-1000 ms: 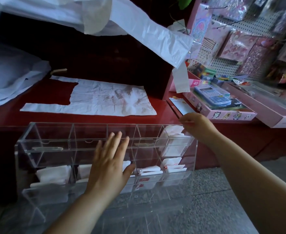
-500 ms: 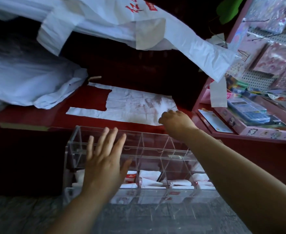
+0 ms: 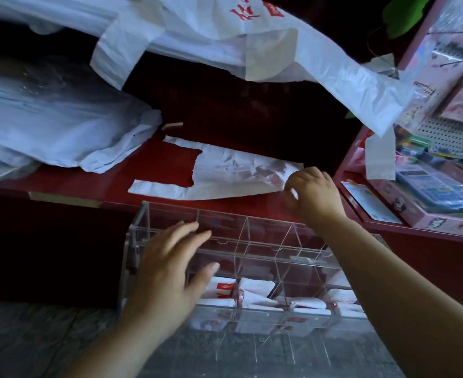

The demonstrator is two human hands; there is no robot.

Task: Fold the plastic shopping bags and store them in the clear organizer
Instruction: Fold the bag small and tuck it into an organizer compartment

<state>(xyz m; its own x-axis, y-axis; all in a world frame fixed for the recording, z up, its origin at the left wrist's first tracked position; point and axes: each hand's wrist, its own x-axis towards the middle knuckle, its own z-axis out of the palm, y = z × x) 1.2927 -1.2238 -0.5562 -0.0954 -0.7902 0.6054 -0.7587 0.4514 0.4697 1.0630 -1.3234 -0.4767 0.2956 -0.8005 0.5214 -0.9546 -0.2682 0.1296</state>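
The right hand (image 3: 313, 192) has moved from the organizer (image 3: 252, 242) and now pinches a corner of the flat bag (image 3: 233, 173).

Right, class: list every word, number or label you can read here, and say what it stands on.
Red characters on the hanging white bag: cut off and blurred, unreadable.
Red print on a folded bag in the clear organizer: too blurred to read.
Keys of the calculator: too small to read.
Print on the card beside it: blurred.
Nothing can be quoted.
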